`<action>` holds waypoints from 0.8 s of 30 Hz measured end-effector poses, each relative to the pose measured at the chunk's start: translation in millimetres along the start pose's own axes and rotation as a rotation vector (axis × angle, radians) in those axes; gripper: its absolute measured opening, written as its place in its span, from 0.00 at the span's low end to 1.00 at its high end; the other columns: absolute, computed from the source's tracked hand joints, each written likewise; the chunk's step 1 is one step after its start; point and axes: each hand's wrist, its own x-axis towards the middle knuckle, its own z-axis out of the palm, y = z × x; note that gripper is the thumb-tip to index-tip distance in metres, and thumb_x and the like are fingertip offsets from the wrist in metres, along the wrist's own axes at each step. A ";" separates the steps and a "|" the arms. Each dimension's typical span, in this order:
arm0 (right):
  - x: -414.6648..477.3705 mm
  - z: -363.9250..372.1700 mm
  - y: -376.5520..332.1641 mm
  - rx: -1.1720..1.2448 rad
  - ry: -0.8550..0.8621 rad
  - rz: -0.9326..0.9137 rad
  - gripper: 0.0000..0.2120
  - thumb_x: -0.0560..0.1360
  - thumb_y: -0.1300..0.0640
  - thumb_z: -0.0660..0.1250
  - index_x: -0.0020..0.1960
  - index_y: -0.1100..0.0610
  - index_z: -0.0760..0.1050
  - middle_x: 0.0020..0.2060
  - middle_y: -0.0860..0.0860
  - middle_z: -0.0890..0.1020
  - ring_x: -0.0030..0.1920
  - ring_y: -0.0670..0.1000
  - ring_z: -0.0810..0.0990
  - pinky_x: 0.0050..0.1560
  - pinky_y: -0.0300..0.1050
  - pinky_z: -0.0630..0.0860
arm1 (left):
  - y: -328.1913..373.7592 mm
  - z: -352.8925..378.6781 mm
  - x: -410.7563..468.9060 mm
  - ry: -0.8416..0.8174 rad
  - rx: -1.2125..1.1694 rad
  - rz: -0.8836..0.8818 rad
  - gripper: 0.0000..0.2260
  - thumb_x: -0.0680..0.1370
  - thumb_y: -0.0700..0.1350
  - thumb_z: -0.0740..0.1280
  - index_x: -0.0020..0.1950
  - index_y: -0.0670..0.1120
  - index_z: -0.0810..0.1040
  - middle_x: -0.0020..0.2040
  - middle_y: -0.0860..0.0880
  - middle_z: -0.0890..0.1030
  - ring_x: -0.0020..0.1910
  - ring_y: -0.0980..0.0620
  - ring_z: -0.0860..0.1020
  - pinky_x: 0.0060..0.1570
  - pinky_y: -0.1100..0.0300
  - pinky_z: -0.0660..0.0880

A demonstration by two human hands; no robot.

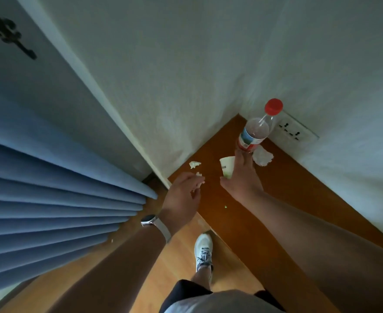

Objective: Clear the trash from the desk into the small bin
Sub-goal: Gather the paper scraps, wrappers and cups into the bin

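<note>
On the brown desk (283, 190), in the corner by the walls, stands a clear plastic bottle (255, 132) with a red cap. A white paper cup (227, 166) and a crumpled white tissue (262, 156) flank its base, and a small torn paper scrap (195, 164) lies further left. My right hand (242, 177) lies stretched out over the desk. Its fingertips touch the foot of the bottle and its thumb is by the cup's base. My left hand (182, 195) hovers at the desk's left edge, fingers curled around small white paper scraps (199, 180). No bin is in view.
A wall socket (293, 131) sits just behind the bottle. Blue pleated curtains (50, 199) hang at the left beside a white wall edge. Below is a wooden floor with my white shoe (204, 249) close to the desk's front corner.
</note>
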 end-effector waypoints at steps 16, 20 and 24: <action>-99.1 -72.1 44.4 0.187 0.102 0.057 0.38 0.69 0.51 0.75 0.71 0.46 0.55 0.60 0.46 0.70 0.49 0.46 0.76 0.43 0.40 0.80 | 65.7 26.2 20.6 -0.120 0.008 0.158 0.06 0.78 0.40 0.69 0.52 0.48 0.83 0.49 0.55 0.81 0.46 0.59 0.78 0.47 0.65 0.78; -132.5 -103.3 64.0 0.221 0.187 0.115 0.39 0.69 0.51 0.74 0.73 0.46 0.55 0.60 0.45 0.70 0.50 0.46 0.76 0.41 0.37 0.78 | 108.0 40.6 22.4 -0.192 -0.053 0.246 0.06 0.77 0.41 0.69 0.53 0.49 0.81 0.46 0.56 0.79 0.44 0.59 0.79 0.43 0.66 0.79; -173.3 -135.2 95.6 0.250 0.295 0.164 0.40 0.68 0.50 0.75 0.72 0.46 0.55 0.62 0.47 0.71 0.51 0.46 0.76 0.46 0.46 0.80 | 158.9 65.8 20.1 -0.246 -0.094 0.369 0.06 0.76 0.39 0.71 0.51 0.48 0.81 0.44 0.55 0.80 0.43 0.59 0.78 0.42 0.66 0.78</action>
